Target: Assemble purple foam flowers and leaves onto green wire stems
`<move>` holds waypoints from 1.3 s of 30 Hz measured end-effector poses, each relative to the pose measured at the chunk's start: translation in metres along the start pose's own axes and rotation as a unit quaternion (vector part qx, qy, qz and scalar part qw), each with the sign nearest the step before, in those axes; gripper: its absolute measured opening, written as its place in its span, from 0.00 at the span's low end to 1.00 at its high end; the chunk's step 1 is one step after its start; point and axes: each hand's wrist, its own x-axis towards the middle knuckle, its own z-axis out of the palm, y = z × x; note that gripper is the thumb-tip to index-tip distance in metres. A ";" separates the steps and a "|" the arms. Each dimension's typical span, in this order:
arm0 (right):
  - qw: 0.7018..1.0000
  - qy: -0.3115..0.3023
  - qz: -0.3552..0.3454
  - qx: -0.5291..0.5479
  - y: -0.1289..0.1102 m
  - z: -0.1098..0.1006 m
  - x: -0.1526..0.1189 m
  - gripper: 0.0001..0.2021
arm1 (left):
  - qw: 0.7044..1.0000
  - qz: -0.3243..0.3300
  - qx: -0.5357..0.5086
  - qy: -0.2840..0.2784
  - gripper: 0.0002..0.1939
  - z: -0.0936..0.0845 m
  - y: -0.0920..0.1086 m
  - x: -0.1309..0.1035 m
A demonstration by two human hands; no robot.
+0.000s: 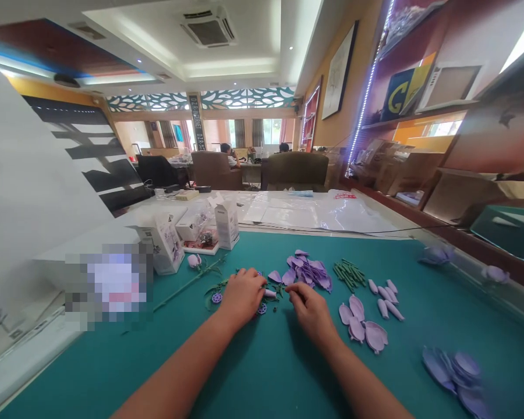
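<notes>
Head view: one left hand [244,297], fingers curled down over small parts, its grip hidden; one right hand [313,311], fingers bent, contents of the grip impossible to tell. Between them, on the green surface [253,378], one pale tapered piece [269,294], just beside the left fingers. Nearby: purple wheel-shaped piece [217,298]; purple petal heap [310,273]; green sticks [350,274], right of the heap; pale petals [376,336], nearer the right forearm.

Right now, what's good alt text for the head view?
A person's left hand and right hand hover low among small parts on a green mat. Purple petals lie beyond; green rods and pale lilac pieces sit right, a stemmed flower and white boxes left.
</notes>
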 end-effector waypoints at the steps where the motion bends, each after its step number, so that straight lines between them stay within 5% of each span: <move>1: 1.000 0.001 -0.003 -0.001 0.001 0.001 0.000 0.13 | 1.000 -0.003 0.029 -0.009 0.11 0.001 0.004 0.002; 11: 1.000 -0.014 -0.009 0.008 -0.001 0.003 -0.002 0.12 | 0.997 -0.041 0.049 -0.039 0.10 0.016 0.015 0.015; 16: 1.000 0.001 -0.015 0.026 -0.002 0.003 -0.002 0.12 | 0.998 -0.056 -0.012 -0.011 0.10 0.004 0.010 0.015; 18: 0.999 0.002 -0.008 0.037 -0.001 0.003 -0.001 0.12 | 0.991 -0.061 -0.116 0.009 0.11 -0.005 0.008 0.012; 20: 0.999 0.003 -0.002 0.053 -0.001 0.003 -0.001 0.12 | 0.940 -0.074 -0.334 0.009 0.12 -0.012 0.008 0.006; 22: 0.997 -0.002 0.007 0.078 -0.004 0.001 0.000 0.13 | 0.838 -0.096 -0.536 -0.026 0.17 -0.015 0.009 -0.002; 25: 0.993 -0.003 0.016 0.120 -0.012 -0.004 -0.002 0.16 | 0.742 -0.137 -0.650 -0.094 0.22 -0.013 0.013 -0.013; 29: 0.990 0.029 -0.044 0.129 -0.025 -0.012 -0.005 0.18 | 0.724 -0.123 -0.666 -0.129 0.22 -0.005 0.020 -0.020; 39: 0.993 -0.011 -0.093 0.076 -0.024 -0.014 -0.002 0.10 | 0.711 -0.091 -0.686 -0.129 0.26 0.014 0.028 -0.023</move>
